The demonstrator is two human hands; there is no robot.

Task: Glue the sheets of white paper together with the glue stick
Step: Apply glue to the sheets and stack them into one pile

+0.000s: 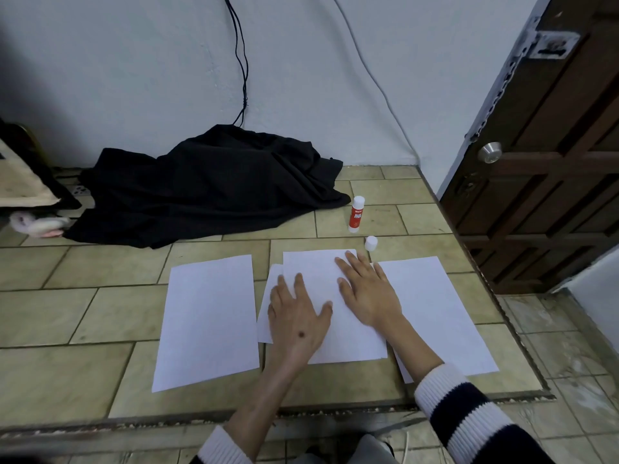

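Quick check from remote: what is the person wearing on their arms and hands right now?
Both hands, left hand and right hand, are bare: no gloves, rings or watch visible. The sleeves are a ribbed knit with white and dark navy stripes; the right sleeve shows more of it than the left sleeve.

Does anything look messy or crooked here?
A little. The top sheet under both hands sits crooked on the sheet below, whose edge peeks out on the left. The glue stick stands upright, and a small white cap lies apart from it on the tiles. Nothing looks spilled or torn.
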